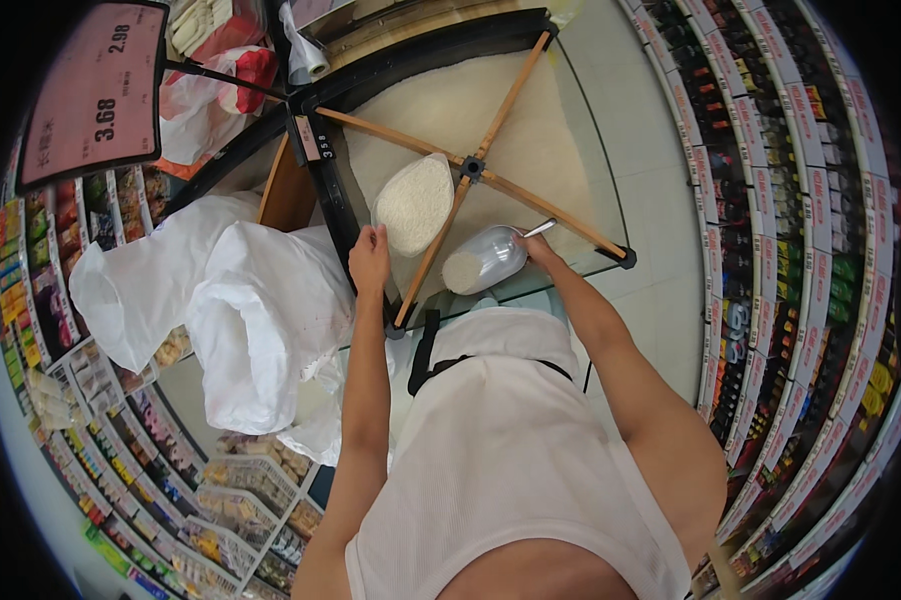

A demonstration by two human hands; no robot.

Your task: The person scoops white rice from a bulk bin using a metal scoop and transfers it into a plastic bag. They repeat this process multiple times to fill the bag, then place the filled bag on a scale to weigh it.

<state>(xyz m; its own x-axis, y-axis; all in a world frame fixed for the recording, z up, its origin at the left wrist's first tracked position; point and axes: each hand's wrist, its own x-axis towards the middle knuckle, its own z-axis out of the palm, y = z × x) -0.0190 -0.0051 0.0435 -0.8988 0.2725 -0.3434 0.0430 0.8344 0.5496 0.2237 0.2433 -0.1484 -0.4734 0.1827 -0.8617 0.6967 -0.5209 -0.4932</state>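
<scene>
My left hand (369,258) is closed on the near edge of a clear holder full of white rice (413,207); whether it is a thin bag or a scoop I cannot tell. It is held over the left side of a large rice bin (342,190). To the right, my right hand (540,250) is closed around a clear plastic scoop (500,255) at its handle end. A little rice lies in the scoop's front, which points left. The scoop and the rice holder are apart. Below them, pale rice (540,120) fills the bin.
Crossed wooden bars (515,85) with a black hub (473,168) span the bin. White sacks (245,310) stand at the left. A pink price sign (100,90) hangs at the upper left. Stocked shelves (770,250) run along the right; white baskets (245,490) are at the lower left.
</scene>
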